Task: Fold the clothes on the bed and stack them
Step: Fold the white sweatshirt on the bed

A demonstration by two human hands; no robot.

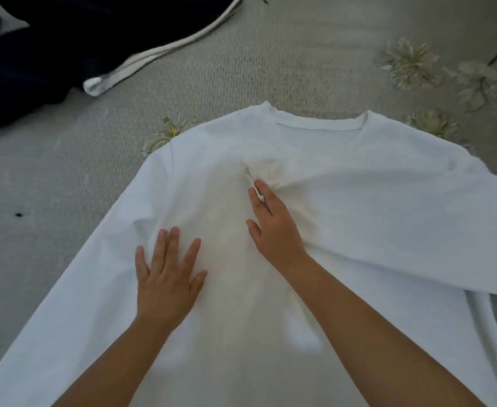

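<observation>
A white long-sleeved shirt [359, 215] lies spread flat on the bed, its neckline at the far side. Its right sleeve is folded across toward the chest. My left hand [167, 271] lies flat on the shirt's left chest, fingers straight and spread. My right hand [270, 227] rests near the middle of the chest, and its fingers pinch a bunched fold of the white cloth, which wrinkles around the fingertips.
The bed cover [241, 69] is grey-beige with a pale flower print. A dark navy garment [50, 48] with a white stripe [141, 63] lies at the far left. A small dark speck [18, 214] sits on the cover at the left.
</observation>
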